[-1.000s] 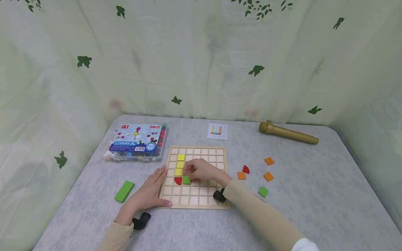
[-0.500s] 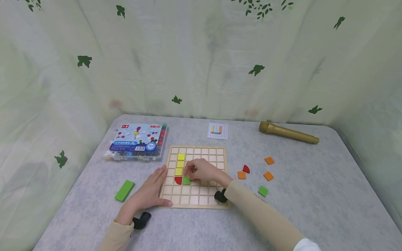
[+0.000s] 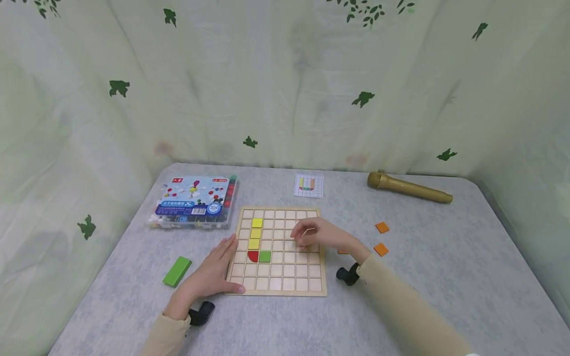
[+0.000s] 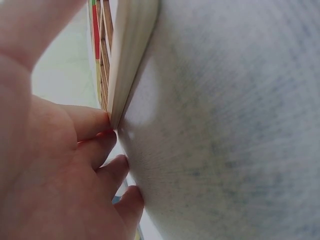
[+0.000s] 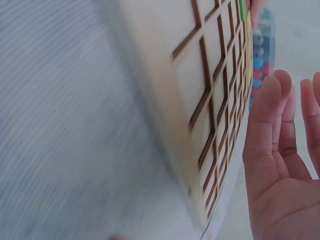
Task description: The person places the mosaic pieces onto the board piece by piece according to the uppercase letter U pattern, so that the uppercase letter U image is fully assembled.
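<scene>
A wooden grid board (image 3: 280, 292) lies on the table. My left hand (image 3: 211, 269) rests against its left side, fingers along the edge and thumb at the front corner; in the left wrist view the fingertips (image 4: 102, 117) meet the board's side. Above the board's right part hovers my right hand (image 3: 318, 233), fingers loosely bent, nothing between them in the right wrist view. Three yellow square tiles (image 3: 256, 233) form a column on the grid. Below them sit a red quarter-circle tile (image 3: 253, 256) and, to its right, a green square tile (image 3: 264, 256).
Orange tiles (image 3: 381, 227) lie right of the board, one partly behind the right hand. A green block (image 3: 177, 271) lies left of my left hand. Farther back are a clear-sided case (image 3: 191, 202), a pattern card (image 3: 308, 186) and a gold microphone-shaped object (image 3: 409, 189).
My right hand has let go of the green tile, leaving it beside the red one, and moved right across the board. The left hand has stayed in place.
</scene>
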Available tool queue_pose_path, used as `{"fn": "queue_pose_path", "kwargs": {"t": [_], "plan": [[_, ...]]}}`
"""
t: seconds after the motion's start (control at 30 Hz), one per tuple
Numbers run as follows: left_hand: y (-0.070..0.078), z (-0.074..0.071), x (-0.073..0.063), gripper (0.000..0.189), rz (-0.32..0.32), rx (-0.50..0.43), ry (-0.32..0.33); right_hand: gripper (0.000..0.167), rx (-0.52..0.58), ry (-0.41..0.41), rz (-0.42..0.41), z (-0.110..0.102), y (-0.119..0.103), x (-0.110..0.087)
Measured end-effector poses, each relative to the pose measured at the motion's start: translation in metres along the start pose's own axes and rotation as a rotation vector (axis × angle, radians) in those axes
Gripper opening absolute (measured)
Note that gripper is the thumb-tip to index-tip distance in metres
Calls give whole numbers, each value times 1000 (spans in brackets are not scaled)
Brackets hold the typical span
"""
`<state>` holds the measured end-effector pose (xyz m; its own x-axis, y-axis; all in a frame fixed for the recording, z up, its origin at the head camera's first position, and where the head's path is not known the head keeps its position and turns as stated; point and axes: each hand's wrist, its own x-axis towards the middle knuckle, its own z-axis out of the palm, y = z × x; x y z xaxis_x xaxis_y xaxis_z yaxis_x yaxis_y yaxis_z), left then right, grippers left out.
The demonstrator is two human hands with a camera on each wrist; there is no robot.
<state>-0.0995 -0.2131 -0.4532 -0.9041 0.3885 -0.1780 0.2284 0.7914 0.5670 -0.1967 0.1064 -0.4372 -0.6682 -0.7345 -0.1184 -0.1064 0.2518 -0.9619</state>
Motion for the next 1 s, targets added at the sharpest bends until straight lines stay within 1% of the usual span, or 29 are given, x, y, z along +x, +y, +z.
{"fn": "queue_pose_path", "kwargs": {"t": [0.07,0.23,0.33,0.47,0.6,0.7,0.77,0.9,1.0], "plan": [[0,0,0,118,-1,1,-3,25,23,7,3,-11,3,-12],[0,0,0,119,4,-11,-12,29,34,62,57,-36,13,-43],[0,-1,0,119,12,-15,-19,29,18,97,83,-48,18,-60],[-1,-1,1,119,15,-16,-25,27,24,118,96,-60,26,-82],[0,-1,1,119,14,-13,-23,24,-8,138,113,-68,31,-100],[0,-2,0,119,17,-11,-21,24,-39,154,125,-71,35,-110],[-1,-2,0,119,16,-10,-22,24,-49,156,116,-73,38,-115],[-1,-1,0,119,10,-12,-23,26,-38,137,117,-76,43,-124],[-1,-1,1,119,6,-11,-24,28,-16,115,156,-75,43,-129]]}}
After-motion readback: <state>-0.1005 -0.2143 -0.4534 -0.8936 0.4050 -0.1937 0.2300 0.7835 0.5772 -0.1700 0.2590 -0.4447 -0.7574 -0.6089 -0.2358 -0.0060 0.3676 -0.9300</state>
